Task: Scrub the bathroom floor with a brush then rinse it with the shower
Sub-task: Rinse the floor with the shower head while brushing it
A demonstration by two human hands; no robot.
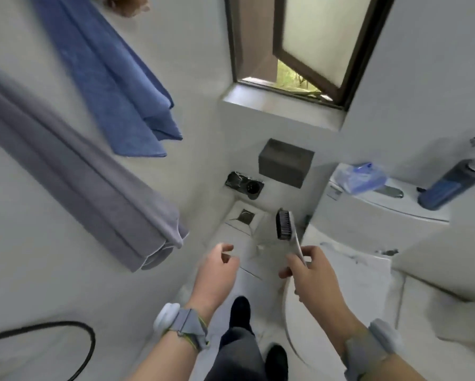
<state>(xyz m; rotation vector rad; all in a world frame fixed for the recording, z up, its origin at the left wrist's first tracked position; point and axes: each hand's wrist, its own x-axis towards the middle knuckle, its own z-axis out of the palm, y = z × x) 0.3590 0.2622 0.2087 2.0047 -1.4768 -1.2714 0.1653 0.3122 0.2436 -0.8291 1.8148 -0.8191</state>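
Note:
My right hand (pixel 309 273) grips the pale handle of a scrub brush (pixel 285 225), whose dark bristles point left and hang above the floor. The light tiled floor (pixel 239 240) lies below, with a square metal drain (pixel 246 215) in the far corner. To the left of the brush, my left hand (pixel 218 266) hovers with loosely curled fingers and holds nothing. A black hose (pixel 74 329) curves along the lower left; no shower head is in sight.
A white toilet (pixel 349 287) with its lid down fills the right side, its tank (pixel 381 213) carrying a blue bottle (pixel 450 185) and a wipes pack (pixel 359 177). Grey towel (pixel 74 177) and blue towel (pixel 115 81) hang on the left wall. An open window (pixel 299 50) is ahead.

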